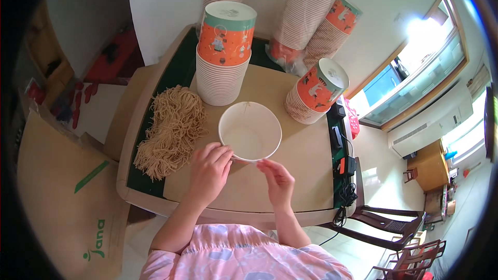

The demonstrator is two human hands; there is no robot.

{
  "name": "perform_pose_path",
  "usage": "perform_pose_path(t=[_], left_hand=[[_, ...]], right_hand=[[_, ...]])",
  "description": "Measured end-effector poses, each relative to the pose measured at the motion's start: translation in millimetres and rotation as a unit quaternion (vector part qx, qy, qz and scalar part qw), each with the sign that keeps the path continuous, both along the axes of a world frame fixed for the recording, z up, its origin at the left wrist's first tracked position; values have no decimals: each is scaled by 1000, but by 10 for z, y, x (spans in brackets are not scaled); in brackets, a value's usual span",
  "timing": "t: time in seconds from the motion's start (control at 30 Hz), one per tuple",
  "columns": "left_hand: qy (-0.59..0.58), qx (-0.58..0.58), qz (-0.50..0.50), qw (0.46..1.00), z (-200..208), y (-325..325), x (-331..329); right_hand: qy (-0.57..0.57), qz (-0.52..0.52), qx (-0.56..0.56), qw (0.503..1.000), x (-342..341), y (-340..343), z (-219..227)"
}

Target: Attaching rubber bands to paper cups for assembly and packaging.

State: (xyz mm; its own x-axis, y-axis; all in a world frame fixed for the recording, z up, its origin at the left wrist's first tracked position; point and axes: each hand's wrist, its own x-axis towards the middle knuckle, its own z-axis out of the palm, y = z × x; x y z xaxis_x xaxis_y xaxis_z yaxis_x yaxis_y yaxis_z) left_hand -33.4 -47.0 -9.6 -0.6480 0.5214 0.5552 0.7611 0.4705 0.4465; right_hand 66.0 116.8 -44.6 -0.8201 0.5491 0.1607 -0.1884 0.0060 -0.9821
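Note:
A white paper tub [250, 129] stands mouth up in front of me, its inside facing me. My left hand [208, 168] is closed on its near left rim, fingers over the edge. At the near right rim, my right hand [277, 179] pinches with thumb and fingertips; whatever lies between them is too small to make out. A thin beige strand [248, 105] shows at the tub's far rim. Left of the tub lies a loose bundle of beige cord [174, 129], close to my left hand.
A tall stack of orange and green printed tubs [224, 54] stands behind the cord, a shorter stack [317, 91] at the right. Bagged stacks [303, 18] lean at the back. Black adapters and cables [346, 166] line the table's right edge. A cardboard box [67, 192] stands left.

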Motion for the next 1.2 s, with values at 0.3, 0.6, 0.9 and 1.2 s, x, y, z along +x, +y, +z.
perform_pose_path(t=[0.3, 0.6, 0.9, 1.2], left_hand=[[7, 33, -2, 999, -47, 67, -2], [-30, 21, -38, 999, -12, -126, 144], [-40, 40, -99, 993, 210, 194, 191], [-118, -26, -126, 985, 20, 320, 117]], right_hand=[[204, -90, -160, 962, 109, 62, 373], [230, 12, -262, 937, 264, 132, 410], [40, 109, -113, 987, 210, 93, -218], [46, 84, -108, 989, 92, -21, -171]])
